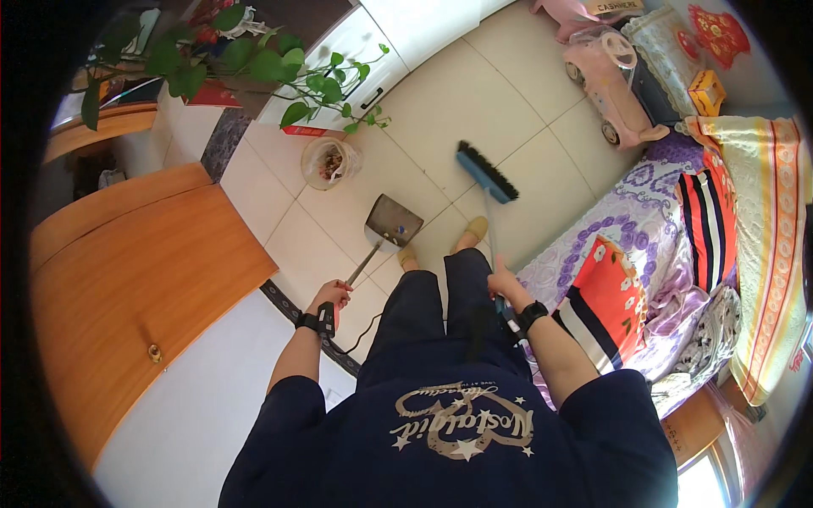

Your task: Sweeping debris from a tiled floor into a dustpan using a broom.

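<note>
My left hand [333,295] is wrapped round the metal handle of a long-handled dustpan [395,222]. The pan rests low over the floor tiles ahead of my feet, with a few small bits in it, one of them blue. In my right hand [506,281] is the pale stick of a broom, its fingers closed round it beside my thigh. The blue broom head [486,173] with dark bristles is on the tiles, ahead and to the right of the dustpan, apart from it. Black bands circle both wrists.
A clear bin [330,163] with rubbish stands beyond the dustpan. Trailing plant leaves [313,85] hang at the far left. On the right is a sofa [584,212] with a purple patterned cover and cushions; a pink toy car [610,89] stands behind. A wooden door [152,305] fills the left.
</note>
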A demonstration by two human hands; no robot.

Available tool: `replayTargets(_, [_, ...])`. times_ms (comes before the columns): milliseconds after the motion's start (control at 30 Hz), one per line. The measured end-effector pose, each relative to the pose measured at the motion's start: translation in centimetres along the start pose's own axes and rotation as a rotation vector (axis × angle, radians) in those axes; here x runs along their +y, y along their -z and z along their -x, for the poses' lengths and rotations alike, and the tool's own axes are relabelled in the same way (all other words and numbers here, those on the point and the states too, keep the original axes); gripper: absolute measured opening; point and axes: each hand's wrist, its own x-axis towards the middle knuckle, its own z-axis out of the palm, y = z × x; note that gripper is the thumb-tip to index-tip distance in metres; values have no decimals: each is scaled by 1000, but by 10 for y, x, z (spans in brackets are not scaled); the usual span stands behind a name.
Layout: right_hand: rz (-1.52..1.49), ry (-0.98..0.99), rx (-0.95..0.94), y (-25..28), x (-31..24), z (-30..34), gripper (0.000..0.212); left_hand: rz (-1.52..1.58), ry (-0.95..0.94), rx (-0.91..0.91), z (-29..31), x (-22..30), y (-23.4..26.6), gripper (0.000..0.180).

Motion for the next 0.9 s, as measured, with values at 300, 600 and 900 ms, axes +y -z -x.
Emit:
replayTargets(300, [24,229,270,-20,8,47,68,-37,-46,-93,-52,-25,57,20])
replayTargets(600, [209,174,253,-98,-76,-5,68,-309,-188,-221,-122,-32,96,19])
replayTargets(900, [-84,171,203,-165,-11,64,64,-591,-231,-167,-134,-45,124,16])
